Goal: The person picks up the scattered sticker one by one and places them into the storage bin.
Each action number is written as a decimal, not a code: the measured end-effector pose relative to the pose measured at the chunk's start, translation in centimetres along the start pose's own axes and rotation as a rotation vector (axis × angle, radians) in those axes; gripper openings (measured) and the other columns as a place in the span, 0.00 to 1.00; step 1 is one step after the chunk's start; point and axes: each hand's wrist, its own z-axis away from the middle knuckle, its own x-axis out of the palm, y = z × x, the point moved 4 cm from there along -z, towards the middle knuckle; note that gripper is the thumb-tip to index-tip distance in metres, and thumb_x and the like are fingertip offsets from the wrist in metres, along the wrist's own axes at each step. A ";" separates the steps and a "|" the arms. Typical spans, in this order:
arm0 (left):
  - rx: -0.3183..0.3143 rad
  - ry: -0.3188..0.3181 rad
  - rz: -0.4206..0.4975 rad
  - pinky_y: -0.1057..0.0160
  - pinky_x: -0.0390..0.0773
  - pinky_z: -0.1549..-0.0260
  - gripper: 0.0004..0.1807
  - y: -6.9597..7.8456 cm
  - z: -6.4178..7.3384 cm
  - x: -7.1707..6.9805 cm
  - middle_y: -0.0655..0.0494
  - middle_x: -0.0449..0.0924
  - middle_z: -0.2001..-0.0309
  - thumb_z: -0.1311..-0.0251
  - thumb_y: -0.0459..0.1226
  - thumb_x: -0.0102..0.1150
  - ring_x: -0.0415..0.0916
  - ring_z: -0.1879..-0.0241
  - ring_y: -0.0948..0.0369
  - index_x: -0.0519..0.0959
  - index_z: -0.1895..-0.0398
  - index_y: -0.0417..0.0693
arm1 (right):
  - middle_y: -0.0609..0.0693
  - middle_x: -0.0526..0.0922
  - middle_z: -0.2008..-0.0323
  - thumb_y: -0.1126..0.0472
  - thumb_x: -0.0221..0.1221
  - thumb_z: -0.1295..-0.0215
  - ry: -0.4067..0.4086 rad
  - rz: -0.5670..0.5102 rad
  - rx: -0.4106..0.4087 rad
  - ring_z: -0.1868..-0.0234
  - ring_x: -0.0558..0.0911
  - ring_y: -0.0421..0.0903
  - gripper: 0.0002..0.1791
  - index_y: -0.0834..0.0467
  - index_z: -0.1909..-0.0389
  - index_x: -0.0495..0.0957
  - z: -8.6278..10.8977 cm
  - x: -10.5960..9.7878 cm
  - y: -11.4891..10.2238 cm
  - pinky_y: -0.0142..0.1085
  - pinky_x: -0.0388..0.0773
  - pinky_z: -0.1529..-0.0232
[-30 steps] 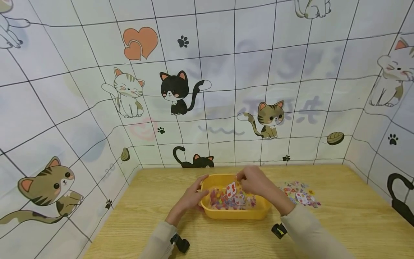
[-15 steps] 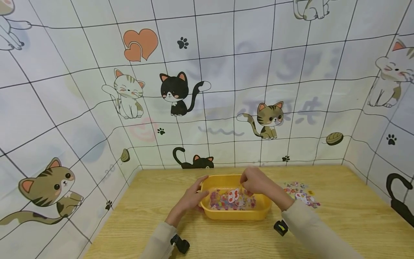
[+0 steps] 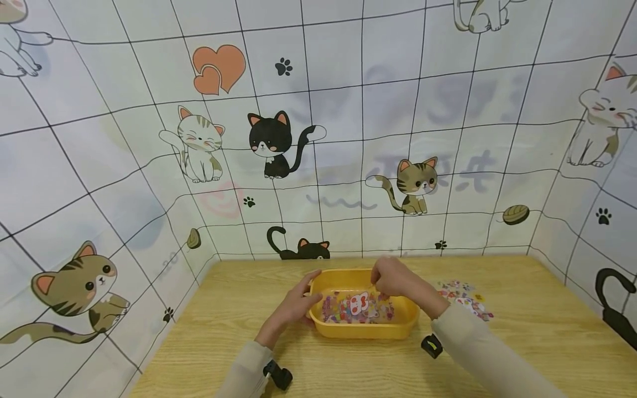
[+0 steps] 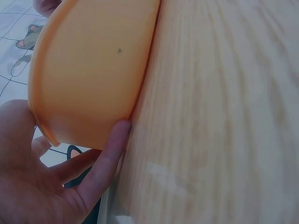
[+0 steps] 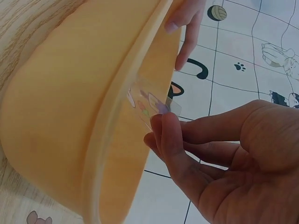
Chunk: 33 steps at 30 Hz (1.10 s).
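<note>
A yellow plastic tub stands on the table with many small, colourful, clear-backed stickers inside. On top of them lies a larger white cut-out with red markings. My left hand holds the tub's left end, thumb over the rim and fingers against the outer wall. Above the tub's right side, my right hand pinches a clear sticker with coloured prints between thumb and fingertips. In the right wrist view, part of this sticker is hidden by the tub's rim and the fingertips.
A loose pile of similar stickers lies on the wooden table, right of the tub and partly behind the right forearm. A white cloth wall printed with cats encloses the table's back and sides. Each wrist carries a small black camera.
My right hand has moved slightly right and lower over the tub. The white-and-red cut-out, earlier raised near my fingers, now lies among the stickers. My left hand stays in place.
</note>
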 end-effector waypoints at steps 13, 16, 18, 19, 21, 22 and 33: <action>-0.002 0.001 0.004 0.49 0.90 0.77 0.35 0.1 0.1 0.1 0.32 0.70 0.34 0.25 0.42 0.56 0.83 0.50 0.43 0.58 0.19 0.67 | 0.57 0.86 0.74 0.76 0.59 0.41 -0.036 0.065 0.116 0.81 0.85 0.49 0.07 0.69 0.69 0.87 -0.7 0.8 1.3 0.31 0.82 0.82; -0.002 -0.001 0.007 0.49 0.90 0.77 0.35 0.1 0.1 0.1 0.32 0.69 0.33 0.25 0.42 0.56 0.82 0.49 0.42 0.58 0.19 0.68 | 0.48 0.75 0.88 0.77 0.57 0.41 -0.040 0.098 0.102 0.85 0.83 0.49 0.14 0.65 0.83 0.83 -0.9 0.9 1.5 0.26 0.72 0.87; -0.001 -0.003 0.011 0.48 0.90 0.76 0.35 0.1 0.1 0.1 0.32 0.69 0.33 0.25 0.42 0.56 0.82 0.48 0.41 0.58 0.19 0.68 | 0.44 0.67 0.92 0.77 0.55 0.41 -0.044 0.115 0.093 0.88 0.79 0.46 0.19 0.61 0.89 0.77 -1.0 0.9 1.6 0.24 0.67 0.89; -0.001 -0.003 0.012 0.48 0.90 0.76 0.35 0.1 0.1 0.2 0.32 0.69 0.33 0.25 0.42 0.56 0.82 0.48 0.41 0.58 0.19 0.68 | 0.43 0.63 0.93 0.78 0.55 0.41 -0.050 0.123 0.092 0.90 0.76 0.44 0.21 0.59 0.91 0.74 -1.1 1.0 1.7 0.24 0.63 0.89; -0.003 0.000 0.014 0.48 0.90 0.76 0.35 0.1 0.1 0.1 0.32 0.69 0.33 0.25 0.42 0.56 0.82 0.47 0.41 0.58 0.19 0.68 | 0.42 0.60 0.94 0.78 0.54 0.41 -0.058 0.138 0.093 0.91 0.70 0.41 0.25 0.54 0.94 0.67 -1.3 1.1 1.8 0.24 0.60 0.90; -0.003 0.001 0.014 0.48 0.90 0.76 0.35 0.1 0.1 0.1 0.32 0.69 0.33 0.25 0.42 0.56 0.81 0.47 0.40 0.58 0.19 0.68 | 0.42 0.59 0.94 0.78 0.53 0.42 -0.064 0.140 0.095 0.92 0.67 0.39 0.26 0.53 0.94 0.66 -1.4 1.2 1.9 0.24 0.58 0.90; -0.005 0.000 0.016 0.48 0.90 0.75 0.35 -0.1 0.1 0.0 0.31 0.67 0.32 0.26 0.42 0.56 0.81 0.46 0.41 0.58 0.19 0.68 | 0.45 0.62 0.90 0.79 0.54 0.46 -0.136 0.188 0.200 0.90 0.77 0.41 0.20 0.56 0.88 0.66 -2.9 2.2 3.0 0.29 0.77 0.87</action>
